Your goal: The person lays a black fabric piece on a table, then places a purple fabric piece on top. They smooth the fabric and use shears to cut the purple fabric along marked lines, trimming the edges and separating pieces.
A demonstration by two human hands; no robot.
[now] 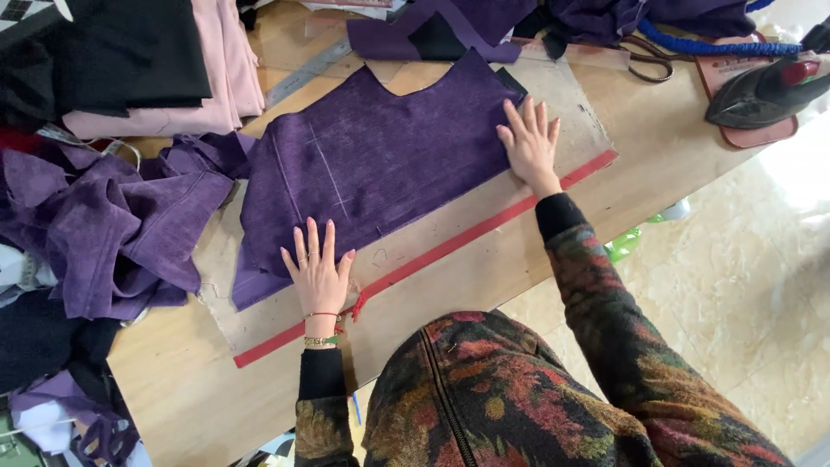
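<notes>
- Evidently the cut purple velvet panel was already spread flat on the pressing board in the middle of the bench, its scooped neckline towards the far edge; chalk lines showed on it, and the smoothing looked nearly complete, though the near-left corner remained slightly rumpled.
- The left hand lay released and flat, fingers spread, on the panel's near edge, grasping nothing.
- The right hand also lay open, palm down, pressing the panel's right edge against the board.
- A red strip ran along the board's near edge, just beside both hands.
- A heap of purple offcuts sat at the bench's left edge, apparently unsorted.
- Folded pink fabric and black fabric lay at the far-left corner.
- An iron rested on its red mat at the far-right corner, untouched, with scissors near it.
- No container was in view; everything lay loose on the bench.
</notes>
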